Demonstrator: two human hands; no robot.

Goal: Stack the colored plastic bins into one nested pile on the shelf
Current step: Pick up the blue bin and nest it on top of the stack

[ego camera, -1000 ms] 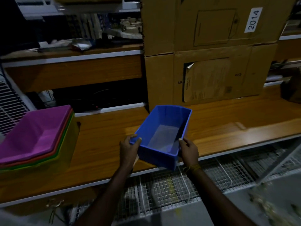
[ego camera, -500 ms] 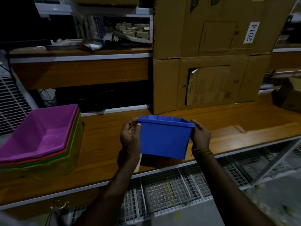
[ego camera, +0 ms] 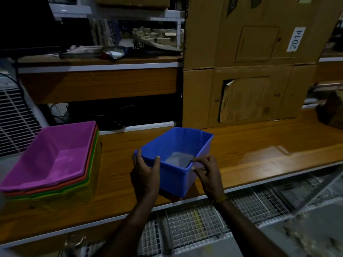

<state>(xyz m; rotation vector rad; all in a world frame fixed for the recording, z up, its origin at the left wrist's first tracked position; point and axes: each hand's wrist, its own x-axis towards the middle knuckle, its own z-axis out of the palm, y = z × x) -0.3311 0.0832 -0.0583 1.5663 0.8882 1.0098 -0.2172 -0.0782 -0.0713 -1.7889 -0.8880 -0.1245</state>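
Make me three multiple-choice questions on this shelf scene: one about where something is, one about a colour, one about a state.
1. Where is the nested pile relative to the blue bin?
A. To its left
B. To its right
C. Inside it

2. What colour is the top bin of the pile?
A. Green
B. Purple
C. Blue

3. How is the blue bin held?
A. Left hand only
B. Lying free on the shelf
C. Both hands on its near end

Answers:
1. A, the pile sits at the shelf's left end.
2. B, purple shows above the red, green and yellow rims.
3. C, the left hand and right hand both grip the near rim.
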